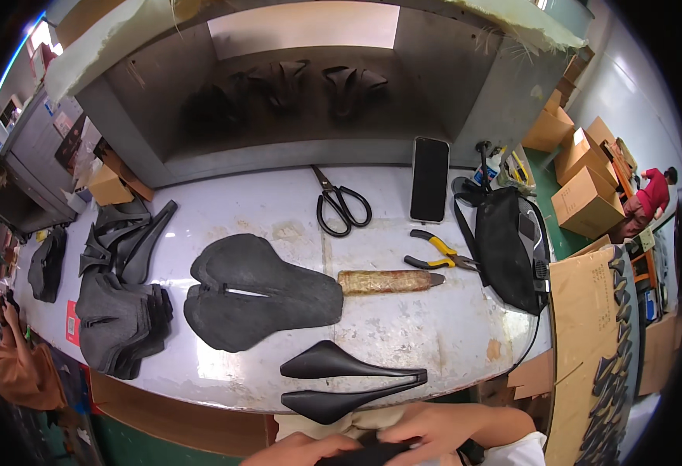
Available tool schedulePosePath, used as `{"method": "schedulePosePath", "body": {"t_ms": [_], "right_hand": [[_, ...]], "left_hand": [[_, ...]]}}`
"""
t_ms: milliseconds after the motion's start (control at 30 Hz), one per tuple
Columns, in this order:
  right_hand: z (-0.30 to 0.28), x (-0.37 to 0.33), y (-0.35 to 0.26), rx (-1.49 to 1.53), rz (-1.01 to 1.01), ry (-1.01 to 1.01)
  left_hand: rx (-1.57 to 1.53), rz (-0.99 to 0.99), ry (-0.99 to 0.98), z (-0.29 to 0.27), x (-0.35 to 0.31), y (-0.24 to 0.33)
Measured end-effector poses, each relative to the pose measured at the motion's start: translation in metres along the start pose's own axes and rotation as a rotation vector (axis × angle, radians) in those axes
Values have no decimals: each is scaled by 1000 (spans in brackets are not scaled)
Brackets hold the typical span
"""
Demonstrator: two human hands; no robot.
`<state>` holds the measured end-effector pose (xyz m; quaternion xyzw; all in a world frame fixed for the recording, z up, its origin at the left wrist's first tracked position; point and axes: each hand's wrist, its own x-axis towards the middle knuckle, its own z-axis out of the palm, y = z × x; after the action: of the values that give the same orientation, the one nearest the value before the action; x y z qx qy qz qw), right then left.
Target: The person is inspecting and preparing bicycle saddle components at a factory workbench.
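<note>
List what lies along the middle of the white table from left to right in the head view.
Stack of dark saddle covers → flat black saddle-shaped piece → brown wrapped stick → yellow-handled pliers → black bag.

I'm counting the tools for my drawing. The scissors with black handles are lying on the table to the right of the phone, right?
Not quite. In the head view the scissors do have black handles and do lie on the table, but they are to the left of the phone, not the right. The yellow-handled pliers lie below the phone.
</note>
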<state>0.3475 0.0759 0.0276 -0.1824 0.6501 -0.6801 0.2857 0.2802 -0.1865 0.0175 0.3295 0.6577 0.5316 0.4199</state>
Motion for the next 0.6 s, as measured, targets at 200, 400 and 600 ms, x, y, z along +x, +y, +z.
{"method": "schedulePosePath", "body": {"t_ms": [200, 400, 600], "right_hand": [[-3, -57, 43, 428, -495, 366], [2, -71, 33, 417, -519, 381], [-10, -70, 52, -72, 259, 964]], "left_hand": [[-1460, -61, 441, 45, 18, -22], [-612, 45, 378, 59, -9, -57], [646, 351, 716, 20, 32, -18]]}}
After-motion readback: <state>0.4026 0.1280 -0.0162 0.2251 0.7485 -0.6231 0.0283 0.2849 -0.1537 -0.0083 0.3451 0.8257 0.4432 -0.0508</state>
